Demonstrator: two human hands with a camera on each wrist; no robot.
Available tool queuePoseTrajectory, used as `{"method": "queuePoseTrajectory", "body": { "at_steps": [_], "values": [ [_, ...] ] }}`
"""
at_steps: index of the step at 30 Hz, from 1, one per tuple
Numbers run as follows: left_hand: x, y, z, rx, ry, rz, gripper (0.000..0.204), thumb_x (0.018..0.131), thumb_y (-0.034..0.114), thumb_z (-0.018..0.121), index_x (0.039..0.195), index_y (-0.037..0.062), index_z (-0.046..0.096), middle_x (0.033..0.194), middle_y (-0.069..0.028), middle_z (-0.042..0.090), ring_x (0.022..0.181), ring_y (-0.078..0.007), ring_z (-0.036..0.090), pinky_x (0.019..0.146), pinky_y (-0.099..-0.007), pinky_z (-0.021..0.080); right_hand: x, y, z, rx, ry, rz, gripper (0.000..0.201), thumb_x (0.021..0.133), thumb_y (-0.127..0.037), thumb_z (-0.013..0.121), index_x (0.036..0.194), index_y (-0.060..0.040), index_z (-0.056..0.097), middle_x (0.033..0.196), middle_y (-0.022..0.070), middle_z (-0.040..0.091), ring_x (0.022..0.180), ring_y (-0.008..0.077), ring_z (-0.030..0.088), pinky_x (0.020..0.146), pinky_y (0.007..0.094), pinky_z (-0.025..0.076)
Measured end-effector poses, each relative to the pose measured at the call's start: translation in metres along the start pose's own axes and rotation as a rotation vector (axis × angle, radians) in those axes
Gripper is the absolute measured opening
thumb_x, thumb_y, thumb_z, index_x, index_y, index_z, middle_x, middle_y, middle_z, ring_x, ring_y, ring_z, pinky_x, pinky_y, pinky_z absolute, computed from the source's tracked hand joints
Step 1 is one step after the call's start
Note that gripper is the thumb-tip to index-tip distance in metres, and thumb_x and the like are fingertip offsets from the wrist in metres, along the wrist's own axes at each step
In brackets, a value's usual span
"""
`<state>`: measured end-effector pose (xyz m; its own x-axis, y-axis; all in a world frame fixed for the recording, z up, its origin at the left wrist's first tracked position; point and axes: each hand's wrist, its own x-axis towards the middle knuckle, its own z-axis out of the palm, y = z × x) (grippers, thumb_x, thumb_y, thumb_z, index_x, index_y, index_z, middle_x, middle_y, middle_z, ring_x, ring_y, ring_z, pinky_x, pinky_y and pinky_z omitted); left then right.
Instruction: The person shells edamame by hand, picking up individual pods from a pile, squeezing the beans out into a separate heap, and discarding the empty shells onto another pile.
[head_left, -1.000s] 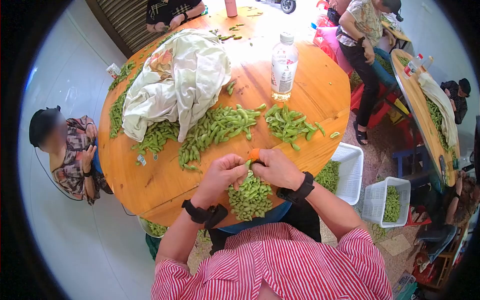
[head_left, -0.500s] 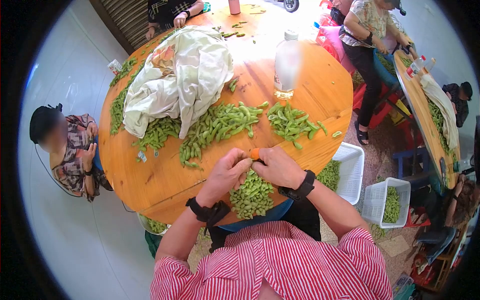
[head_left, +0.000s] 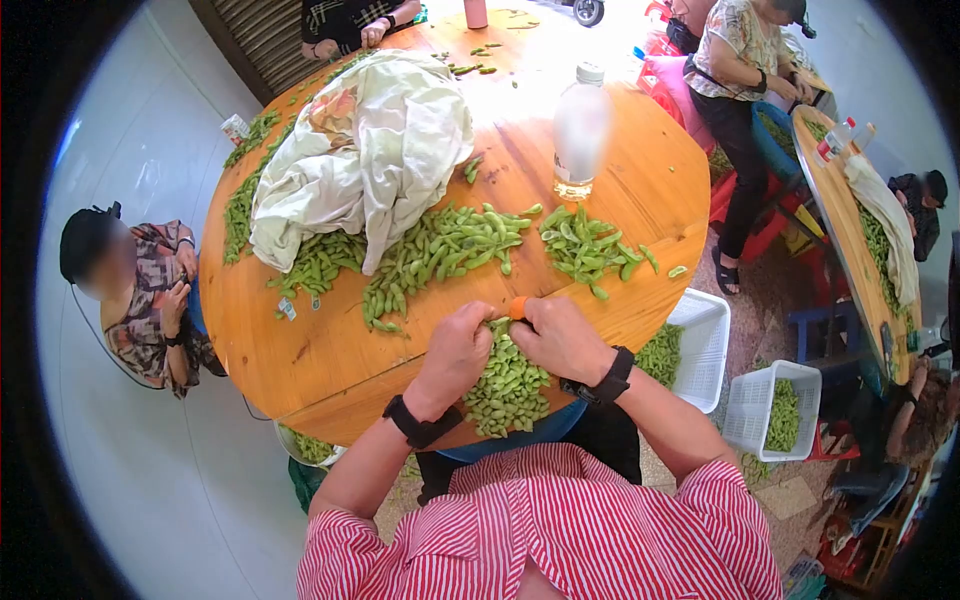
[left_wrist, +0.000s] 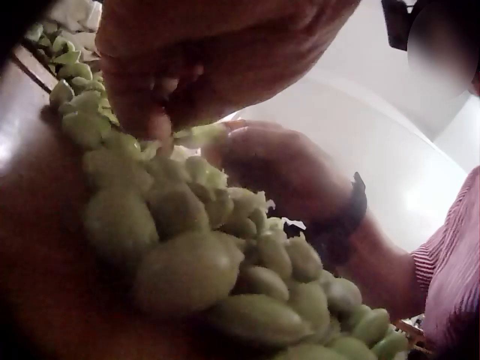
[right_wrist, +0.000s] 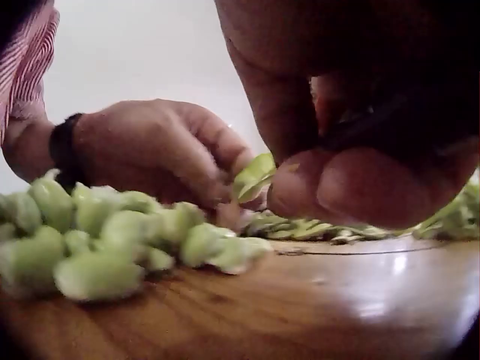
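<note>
My left hand (head_left: 457,352) pinches a green bean pod (right_wrist: 255,177) just above a pile of plump, shelled-looking green beans (head_left: 508,393). Close against it is my right hand (head_left: 562,338), fingers curled, with a small orange-ended tool (head_left: 518,307) showing between thumb and forefinger; the rest of the tool is hidden in the fist. The right fingertips (right_wrist: 352,187) meet the pod in the right wrist view. Beyond the hands, loose bean pods (head_left: 440,252) spread over the round wooden table (head_left: 330,370), and a smaller heap of pods (head_left: 590,248) lies to the right.
A pale cloth (head_left: 365,150) covers part of the pods. A plastic bottle (head_left: 580,130) stands behind the smaller heap. White baskets (head_left: 712,335) with pods sit on the floor at right. People work at left (head_left: 155,290), at the far edge, and at another table (head_left: 860,240).
The left hand has turned so its knuckles face up more, and the pod between the hands is less visible from the head. The right hand stays nearly in place.
</note>
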<state>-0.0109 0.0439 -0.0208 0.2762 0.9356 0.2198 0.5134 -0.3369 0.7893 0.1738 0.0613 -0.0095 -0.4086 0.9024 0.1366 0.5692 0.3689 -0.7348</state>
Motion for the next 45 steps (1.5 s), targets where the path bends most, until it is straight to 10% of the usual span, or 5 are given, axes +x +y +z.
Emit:
{"method": "queuePoseTrajectory", "body": {
  "at_steps": [25, 28, 30, 33, 45],
  "values": [
    [0.065, -0.008, -0.022, 0.637, -0.049, -0.045, 0.017, 0.086, 0.018, 0.065, 0.091, 0.0011, 0.065, 0.097, -0.0152, 0.065, 0.085, -0.0370, 0.063, 0.075, -0.0442, 0.051, -0.017, 0.024, -0.048, -0.005, 0.213, 0.037, 0.015, 0.086, -0.009, 0.057, 0.098, -0.0025, 0.064, 0.073, 0.0213, 0.062, 0.070, 0.0377, 0.063, 0.063, 0.0401, 0.049],
    [0.054, -0.007, -0.025, 0.480, 0.066, 0.065, 0.016, 0.092, 0.017, 0.061, 0.095, 0.0020, 0.065, 0.088, -0.0114, 0.066, 0.074, -0.0263, 0.065, 0.065, -0.0373, 0.052, -0.013, 0.016, -0.033, 0.066, 0.164, 0.055, 0.018, 0.087, -0.011, 0.059, 0.102, -0.0042, 0.066, 0.072, 0.0176, 0.063, 0.065, 0.0300, 0.064, 0.060, 0.0373, 0.049],
    [0.042, 0.009, -0.028, -0.387, -0.066, -0.485, 0.017, 0.097, 0.017, 0.058, 0.102, 0.0018, 0.064, 0.080, -0.0047, 0.065, 0.064, -0.0123, 0.062, 0.055, -0.0268, 0.050, -0.009, 0.006, -0.025, 0.167, 0.136, 0.098, 0.019, 0.086, -0.014, 0.059, 0.088, 0.0049, 0.059, 0.078, 0.0282, 0.061, 0.076, 0.0442, 0.062, 0.066, 0.0476, 0.049],
    [0.025, 0.025, -0.025, -0.652, -0.089, -0.544, 0.021, 0.099, 0.017, 0.056, 0.105, -0.0006, 0.064, 0.081, -0.0004, 0.063, 0.060, -0.0053, 0.057, 0.053, -0.0210, 0.048, -0.005, 0.002, -0.013, 0.186, 0.143, 0.147, 0.025, 0.085, -0.016, 0.059, 0.085, 0.0081, 0.057, 0.074, 0.0297, 0.060, 0.075, 0.0434, 0.063, 0.066, 0.0474, 0.049],
    [0.004, 0.021, -0.017, -0.706, -0.136, -0.519, 0.016, 0.096, 0.014, 0.061, 0.103, -0.0006, 0.061, 0.084, -0.0044, 0.068, 0.063, -0.0080, 0.061, 0.056, -0.0210, 0.051, -0.008, 0.000, -0.008, 0.185, 0.069, 0.086, 0.018, 0.085, -0.012, 0.063, 0.093, 0.0028, 0.068, 0.060, 0.0149, 0.057, 0.052, 0.0169, 0.055, 0.050, 0.0330, 0.041]
  ]
}}
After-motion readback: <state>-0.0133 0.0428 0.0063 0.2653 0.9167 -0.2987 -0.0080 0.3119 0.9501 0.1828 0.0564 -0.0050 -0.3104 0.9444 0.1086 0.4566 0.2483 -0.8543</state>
